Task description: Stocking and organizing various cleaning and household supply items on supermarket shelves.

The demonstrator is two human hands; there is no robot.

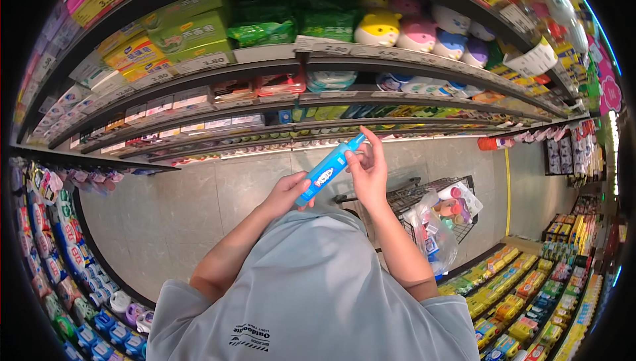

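Note:
Held aslant in front of my body is a slim blue plastic bottle (324, 173) with a narrow tapered top and a printed label facing up. Around its lower end, my left hand (288, 193) grips with the thumb over the front. My right hand (368, 168) holds the upper part near the neck, its thumb against the bottle and the index finger reaching to the tip. Both hands are over the tiled floor (238, 162), short of the shelves.
Ahead rise store shelves (318, 60) with boxed and bagged soaps and several animal-shaped containers (377, 28). To my right stands a wire shopping cart (427, 187) holding bagged goods. Shelves of bottles (69, 241) line the left, and packaged goods (521, 296) fill racks at the lower right.

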